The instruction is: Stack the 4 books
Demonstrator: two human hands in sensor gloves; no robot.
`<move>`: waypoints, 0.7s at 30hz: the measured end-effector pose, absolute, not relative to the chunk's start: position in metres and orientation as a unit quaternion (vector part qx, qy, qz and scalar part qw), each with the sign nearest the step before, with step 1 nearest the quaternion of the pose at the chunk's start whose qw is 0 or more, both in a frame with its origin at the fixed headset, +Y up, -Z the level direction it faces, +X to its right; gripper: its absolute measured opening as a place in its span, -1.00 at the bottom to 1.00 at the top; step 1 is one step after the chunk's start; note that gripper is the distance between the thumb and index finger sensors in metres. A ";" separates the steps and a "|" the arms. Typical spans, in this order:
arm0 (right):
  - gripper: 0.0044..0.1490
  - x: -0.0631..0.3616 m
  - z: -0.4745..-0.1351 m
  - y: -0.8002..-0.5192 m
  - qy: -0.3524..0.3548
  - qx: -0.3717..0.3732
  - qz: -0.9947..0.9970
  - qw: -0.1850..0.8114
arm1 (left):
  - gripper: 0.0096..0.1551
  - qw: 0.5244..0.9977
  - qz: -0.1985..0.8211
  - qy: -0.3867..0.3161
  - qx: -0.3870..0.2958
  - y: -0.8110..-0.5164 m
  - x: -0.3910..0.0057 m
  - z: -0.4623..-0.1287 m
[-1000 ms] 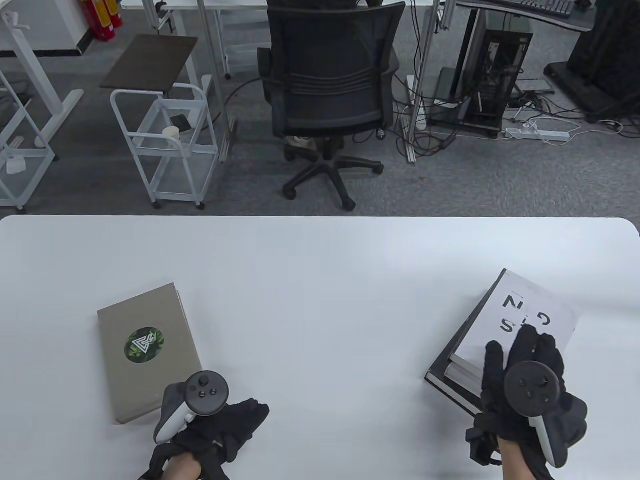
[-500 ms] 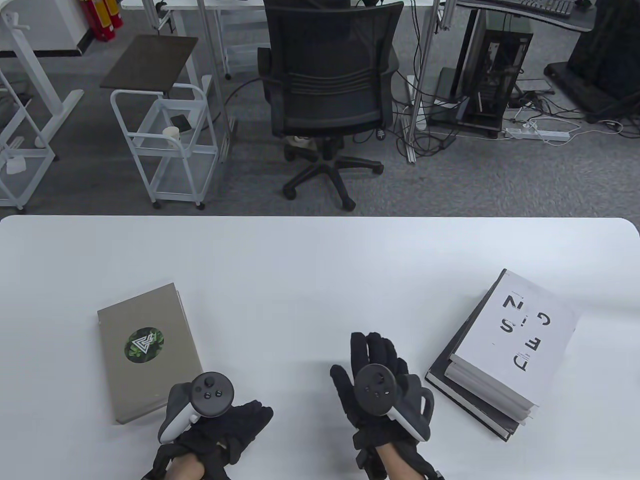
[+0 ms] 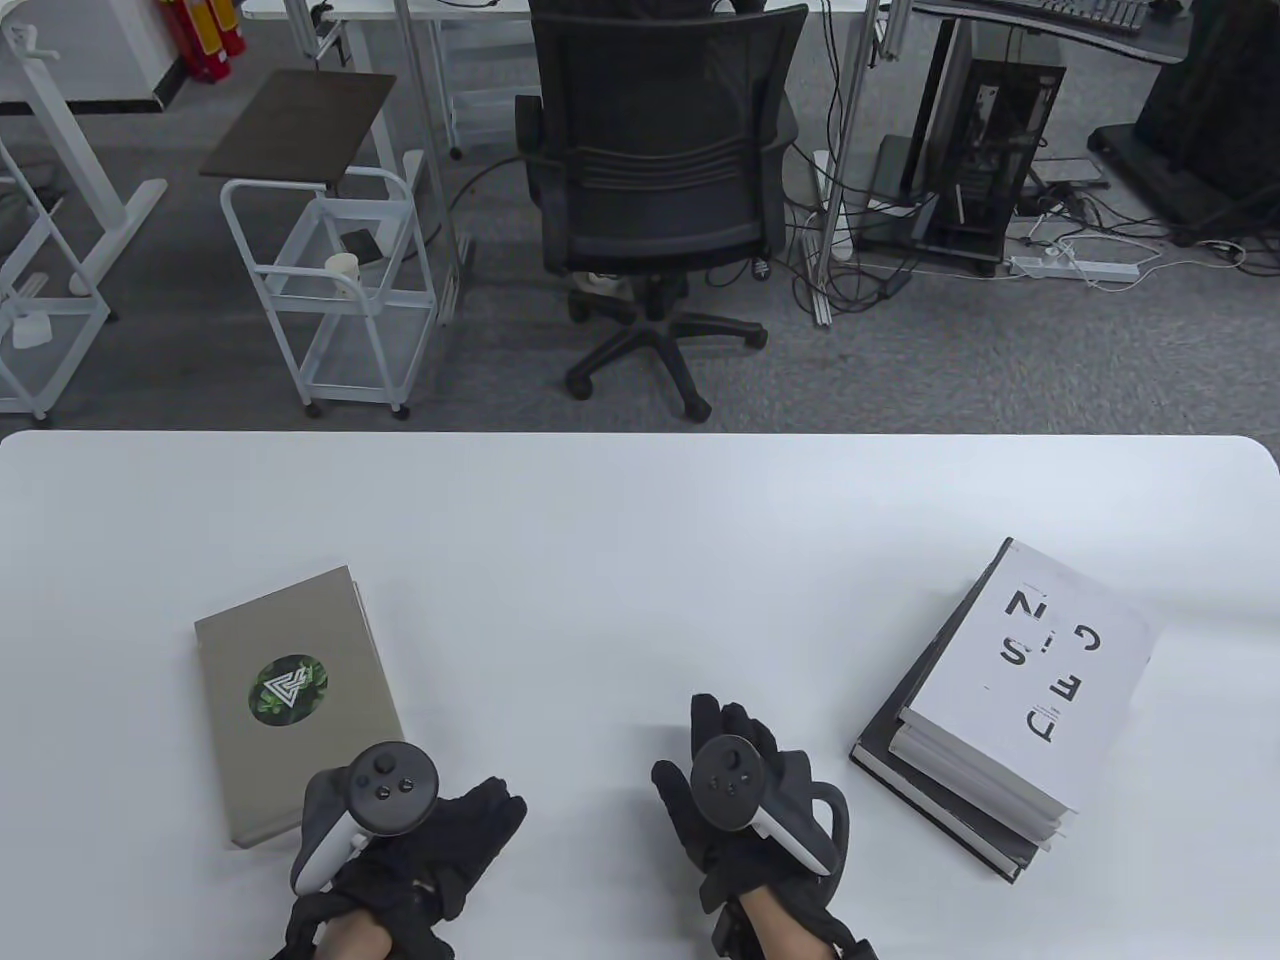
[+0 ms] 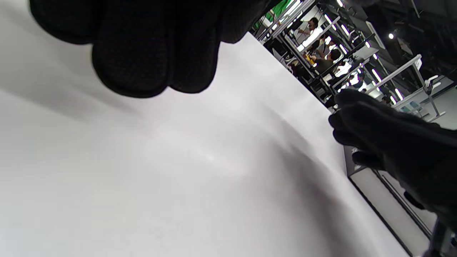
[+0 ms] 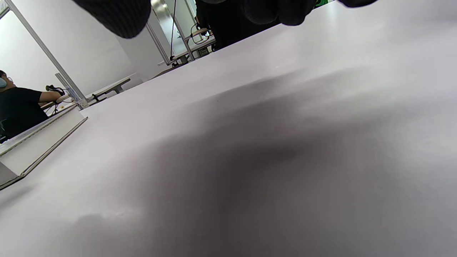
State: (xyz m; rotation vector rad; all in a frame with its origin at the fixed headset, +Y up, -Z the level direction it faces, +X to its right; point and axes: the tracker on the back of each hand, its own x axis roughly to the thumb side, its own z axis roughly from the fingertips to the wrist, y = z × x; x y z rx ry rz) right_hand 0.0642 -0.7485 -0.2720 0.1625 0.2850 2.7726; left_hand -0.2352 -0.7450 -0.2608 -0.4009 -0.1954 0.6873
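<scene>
Books in two places on the white table, both hands free.
Grey-brown book with a round green emblem lies left of the right hand; a white lettered book tops a stack to its right, lower covers mostly hidden. Left hand and right hand rest with fingers loosely spread, holding nothing.

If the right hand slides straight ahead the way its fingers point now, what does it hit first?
Nothing, as far as the table view shows: the right hand points up the bare white table, passing left of the book pile. Height is unclear.
</scene>
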 end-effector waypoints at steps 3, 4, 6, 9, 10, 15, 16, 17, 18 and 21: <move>0.00 0.065 -0.273 -0.748 0.104 0.055 0.976 0.185 | -0.05 0.922 0.339 -0.066 -0.174 -0.740 -0.243 -0.260; 0.00 0.065 -0.273 -0.748 0.104 0.055 0.975 0.188 | -0.05 0.926 0.338 -0.060 -0.155 -0.736 -0.247 -0.259; -0.01 0.064 -0.273 -0.748 0.105 0.056 0.975 0.189 | -0.06 0.930 0.343 -0.049 -0.124 -0.730 -0.254 -0.259; -0.01 0.062 -0.272 -0.748 0.104 0.061 0.975 0.186 | -0.05 0.929 0.356 -0.026 -0.096 -0.724 -0.265 -0.259; 0.00 0.062 -0.272 -0.748 0.104 0.062 0.975 0.185 | -0.05 0.931 0.355 -0.016 -0.089 -0.723 -0.268 -0.260; 0.00 0.061 -0.272 -0.749 0.106 0.064 0.975 0.184 | -0.05 0.942 0.320 0.077 -0.066 -0.723 -0.294 -0.262; -0.01 0.061 -0.272 -0.749 0.107 0.064 0.975 0.185 | -0.05 0.940 0.319 0.101 -0.062 -0.725 -0.301 -0.263; -0.01 0.061 -0.272 -0.749 0.107 0.064 0.975 0.186 | -0.06 0.938 0.321 0.112 -0.064 -0.727 -0.306 -0.264; -0.01 0.061 -0.272 -0.749 0.109 0.064 0.974 0.186 | -0.06 0.932 0.330 0.129 -0.070 -0.730 -0.312 -0.264; -0.01 0.060 -0.271 -0.749 0.113 0.064 0.974 0.187 | -0.06 0.929 0.321 0.166 -0.080 -0.736 -0.322 -0.266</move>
